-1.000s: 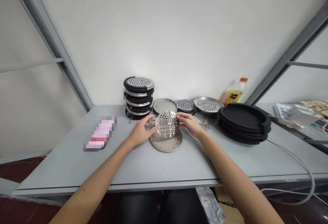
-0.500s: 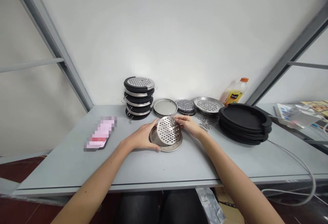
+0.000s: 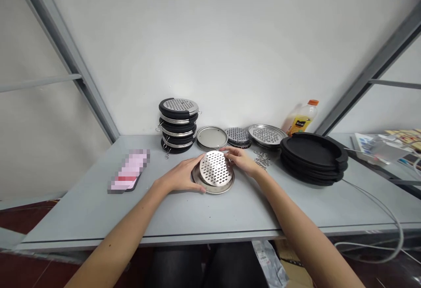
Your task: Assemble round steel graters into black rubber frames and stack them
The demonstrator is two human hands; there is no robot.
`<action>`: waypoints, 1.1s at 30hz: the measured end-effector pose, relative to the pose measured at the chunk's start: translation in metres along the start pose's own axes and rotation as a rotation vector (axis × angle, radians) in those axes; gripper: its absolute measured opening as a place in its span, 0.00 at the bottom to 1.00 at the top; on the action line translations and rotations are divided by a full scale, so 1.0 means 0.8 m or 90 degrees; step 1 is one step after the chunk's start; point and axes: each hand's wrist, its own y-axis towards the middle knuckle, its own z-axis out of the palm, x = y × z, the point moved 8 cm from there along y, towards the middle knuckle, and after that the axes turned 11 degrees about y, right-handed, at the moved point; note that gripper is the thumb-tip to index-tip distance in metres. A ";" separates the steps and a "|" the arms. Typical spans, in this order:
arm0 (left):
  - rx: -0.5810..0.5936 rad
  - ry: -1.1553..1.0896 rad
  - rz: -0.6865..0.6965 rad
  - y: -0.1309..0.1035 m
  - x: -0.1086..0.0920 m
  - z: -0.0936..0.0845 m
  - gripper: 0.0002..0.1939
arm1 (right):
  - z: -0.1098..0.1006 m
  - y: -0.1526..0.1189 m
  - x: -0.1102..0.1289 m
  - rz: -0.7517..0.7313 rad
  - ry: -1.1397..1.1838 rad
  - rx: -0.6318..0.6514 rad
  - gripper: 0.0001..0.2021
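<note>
A round metal grater plate (image 3: 215, 169) with rows of slots lies inside a shallow metal dish (image 3: 221, 189), its far side seeming slightly raised. Gripping the dish's left rim, my left hand (image 3: 184, 174) has its thumb at the near edge and its fingers at the far side. My right hand (image 3: 239, 160) holds the grater plate by its upper right edge, fingertips closed on it. Just behind stand a stack of plain metal dishes (image 3: 212, 138) and a stack of grater plates (image 3: 238, 136).
On the left are a tall stack of black-rimmed graters (image 3: 179, 114) with hooks and a blurred phone (image 3: 130, 170). To the right sit small metal hooks (image 3: 262, 160), metal dishes holding a grater plate (image 3: 268, 136), black rings (image 3: 314, 158) and a juice bottle (image 3: 301, 119).
The grater plate has tipped down flatter into the dish and shifted slightly left. Both hands stay almost in place.
</note>
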 end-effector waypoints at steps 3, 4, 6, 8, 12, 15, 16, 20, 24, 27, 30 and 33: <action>-0.004 0.021 -0.018 -0.002 0.011 0.002 0.56 | 0.002 0.000 0.003 -0.014 -0.024 0.002 0.14; 0.000 0.033 -0.027 -0.002 0.015 0.003 0.56 | 0.002 0.000 0.004 -0.024 -0.037 0.002 0.13; 0.014 0.054 -0.045 -0.004 0.022 0.007 0.56 | 0.002 0.000 0.007 -0.050 -0.067 -0.005 0.12; 0.024 0.065 -0.059 -0.005 0.028 0.011 0.56 | 0.001 0.002 0.009 -0.072 -0.094 -0.011 0.11; 0.036 0.077 -0.081 -0.006 0.037 0.017 0.54 | -0.001 0.006 0.005 -0.083 -0.150 -0.015 0.12; 0.044 0.087 -0.083 -0.006 0.040 0.021 0.53 | -0.004 0.008 0.002 -0.083 -0.204 -0.024 0.13; 0.047 0.089 -0.082 -0.006 0.040 0.022 0.53 | -0.004 0.008 0.001 -0.083 -0.221 -0.026 0.13; 0.073 0.124 -0.102 -0.006 0.038 0.026 0.50 | 0.000 0.006 0.003 -0.094 -0.275 -0.014 0.13; 0.116 0.191 -0.120 -0.006 0.033 0.028 0.49 | 0.004 0.003 0.006 -0.098 -0.290 0.003 0.14; 0.131 0.227 -0.122 -0.006 0.031 0.029 0.49 | 0.004 0.002 0.006 -0.086 -0.299 -0.001 0.14; 0.131 0.240 -0.120 -0.006 0.030 0.028 0.50 | 0.000 0.003 0.005 -0.082 -0.311 -0.012 0.13; 0.124 0.247 -0.104 -0.005 0.026 0.027 0.51 | -0.007 0.006 0.001 -0.084 -0.309 -0.013 0.13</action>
